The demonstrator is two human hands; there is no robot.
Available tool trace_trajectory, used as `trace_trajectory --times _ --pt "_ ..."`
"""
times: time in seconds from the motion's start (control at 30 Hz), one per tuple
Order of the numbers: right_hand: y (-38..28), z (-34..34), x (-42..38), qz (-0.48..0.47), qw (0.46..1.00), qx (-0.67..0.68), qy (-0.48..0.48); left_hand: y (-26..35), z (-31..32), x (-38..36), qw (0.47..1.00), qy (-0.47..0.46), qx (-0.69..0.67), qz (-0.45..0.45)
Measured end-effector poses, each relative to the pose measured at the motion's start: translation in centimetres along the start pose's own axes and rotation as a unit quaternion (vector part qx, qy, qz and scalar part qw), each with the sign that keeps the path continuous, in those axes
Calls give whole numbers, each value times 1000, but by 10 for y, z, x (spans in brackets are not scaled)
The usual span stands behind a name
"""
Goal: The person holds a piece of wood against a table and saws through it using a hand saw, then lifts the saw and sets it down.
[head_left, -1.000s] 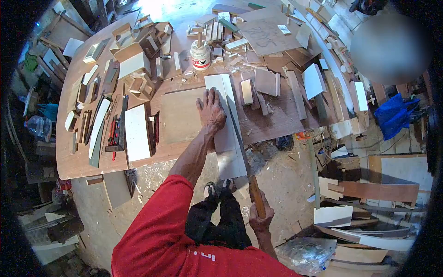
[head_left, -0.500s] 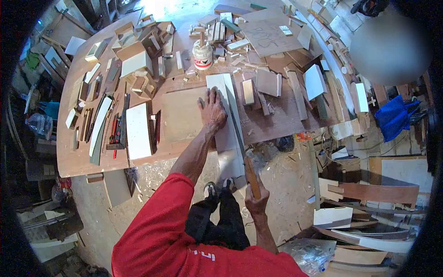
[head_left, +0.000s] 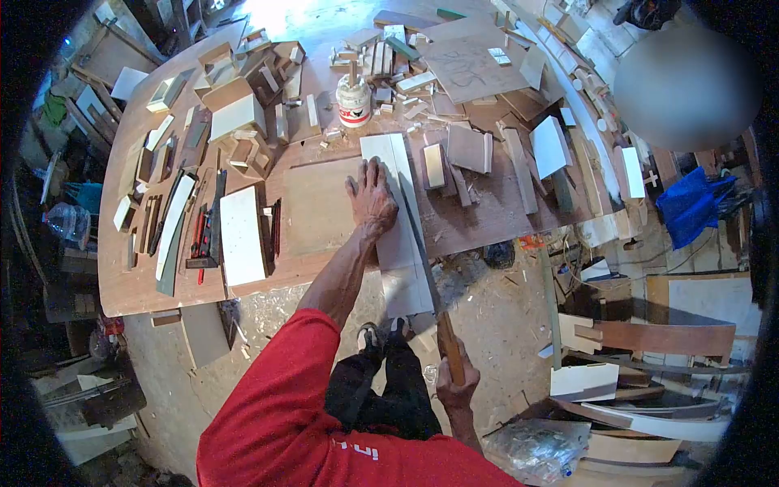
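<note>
Left hand [head_left: 372, 199], fingers spread, pins white board [head_left: 399, 227] | right hand [head_left: 456, 383] fisted round handsaw [head_left: 422, 243] handle | best: long, level strokes, firm pressure.

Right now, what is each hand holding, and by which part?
The right hand grips a handsaw by its wooden handle. The left hand holds nothing; it presses flat on the white board.
</note>
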State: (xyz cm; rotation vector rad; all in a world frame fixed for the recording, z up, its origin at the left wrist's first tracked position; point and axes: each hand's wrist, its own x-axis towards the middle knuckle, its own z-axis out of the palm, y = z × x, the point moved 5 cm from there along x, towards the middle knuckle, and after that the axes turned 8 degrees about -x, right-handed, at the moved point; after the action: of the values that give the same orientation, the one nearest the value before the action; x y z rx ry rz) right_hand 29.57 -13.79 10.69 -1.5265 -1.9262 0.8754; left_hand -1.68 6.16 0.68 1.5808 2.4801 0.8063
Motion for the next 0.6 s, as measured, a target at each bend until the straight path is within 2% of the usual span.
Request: trace_trajectory --times 0.1,0.17,0.23,0.3,0.37,0.43,0.47,0.5,0.57,0.6 --pt "-9 9 28 -1 1000 6 11 -2 1 -1 1000 5 6 10" --pt "-9 24 43 125 986 12 -110 -2 3 -3 1000 -26 10 0" --pt "0 14 16 110 990 20 -89 1 -1 -6 999 -37 12 -8" --pt "-8 -2 1 -12 1000 -20 -11 3 -3 1 999 -39 10 -16" --pt "-14 -1 2 14 1000 14 -17 3 -3 -5 999 -26 28 -5" --pt "-19 15 34 -17 1000 12 17 1 -4 -2 1000 -16 19 1" --pt "-8 28 48 47 996 -14 -68 2 -3 -5 1000 -16 9 6" --pt "-6 28 47 49 996 -12 -67 2 -3 -6 1000 -16 11 7" --pt "-13 23 43 -26 999 20 -14 4 -5 -6 1000 -24 1 -4" --pt "-4 16 24 -25 1000 -1 -10 5 -7 -5 1000 -26 0 -4"
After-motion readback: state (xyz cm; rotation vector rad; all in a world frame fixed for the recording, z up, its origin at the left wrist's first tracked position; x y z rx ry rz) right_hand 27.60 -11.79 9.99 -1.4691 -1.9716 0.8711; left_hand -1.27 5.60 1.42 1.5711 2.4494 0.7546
